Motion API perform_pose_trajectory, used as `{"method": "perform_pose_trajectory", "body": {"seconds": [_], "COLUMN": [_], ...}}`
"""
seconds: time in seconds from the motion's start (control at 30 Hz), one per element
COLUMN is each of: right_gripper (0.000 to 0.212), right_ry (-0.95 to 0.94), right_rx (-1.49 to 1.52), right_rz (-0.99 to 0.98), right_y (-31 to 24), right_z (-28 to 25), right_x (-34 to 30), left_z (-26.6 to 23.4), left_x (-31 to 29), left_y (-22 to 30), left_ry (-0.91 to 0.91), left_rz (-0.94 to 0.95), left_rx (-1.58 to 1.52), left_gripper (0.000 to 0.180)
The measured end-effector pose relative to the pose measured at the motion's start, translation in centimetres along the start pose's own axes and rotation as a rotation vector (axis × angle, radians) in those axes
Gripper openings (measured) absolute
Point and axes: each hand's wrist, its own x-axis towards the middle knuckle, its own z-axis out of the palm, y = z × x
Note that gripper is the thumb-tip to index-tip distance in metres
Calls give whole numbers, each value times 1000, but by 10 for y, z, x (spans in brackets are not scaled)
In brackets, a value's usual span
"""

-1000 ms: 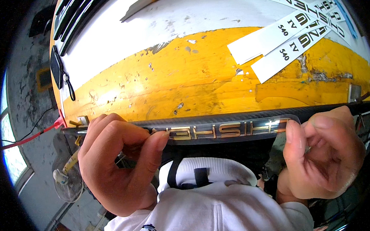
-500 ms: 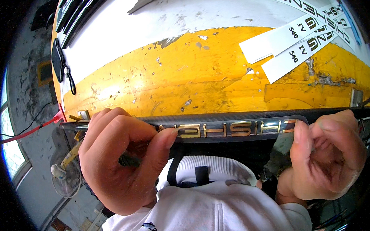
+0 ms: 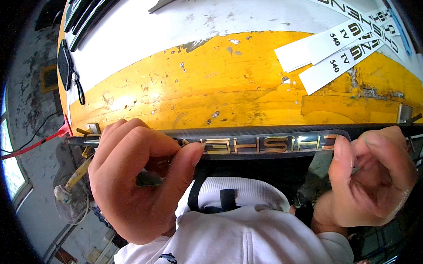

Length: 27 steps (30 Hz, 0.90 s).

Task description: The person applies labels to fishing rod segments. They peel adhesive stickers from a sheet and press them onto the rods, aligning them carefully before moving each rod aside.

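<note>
A clear film strip with gold lettering (image 3: 270, 144) is stretched lengthwise along a black carbon-patterned rod (image 3: 211, 133) at the table's near edge. My left hand (image 3: 140, 176) is closed, thumb and fingers pinching the strip's left end. Its right end is pinched by my right hand (image 3: 375, 172), thumb toward me and the other fingers curled. The strip overlaps the rod's near side; whether it touches the surface along its length I cannot tell. The part under my left fingers is hidden.
White strips with dark lettering (image 3: 295, 60) lie crossed at the far right. Several black rods (image 3: 92, 16) and a black phone-like object with a strap (image 3: 65, 64) are at far left. Metal blocks (image 3: 404, 113) stand near the rod's ends. A fan (image 3: 69, 197) is below left.
The film strip has tilted slightly and its lower edge now sits closer to the rod. Both hands keep their pinch and have shifted only a little.
</note>
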Motion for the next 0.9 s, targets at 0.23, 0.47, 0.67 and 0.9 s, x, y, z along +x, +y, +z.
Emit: {"method": "perform_pose_trajectory", "body": {"seconds": [0.23, 0.47, 0.67, 0.9], "right_gripper": [41, 36, 50, 54], "right_ry": [-20, -266, -234, -395], "right_rx": [-27, -417, -473, -457], "right_rz": [-11, -224, -77, -118], "right_y": [-1, -15, -6, -11], "right_z": [-6, -24, -6, 7], "right_x": [0, -7, -23, -29], "left_z": [-1, 0, 0, -2], "left_x": [0, 0, 0, 0], "left_y": [5, 8, 9, 9], "left_ry": [15, 29, 24, 24], "left_rz": [-32, -60, -89, -96], "left_rx": [-16, -36, -38, -59], "left_gripper": [21, 20, 20, 24]}}
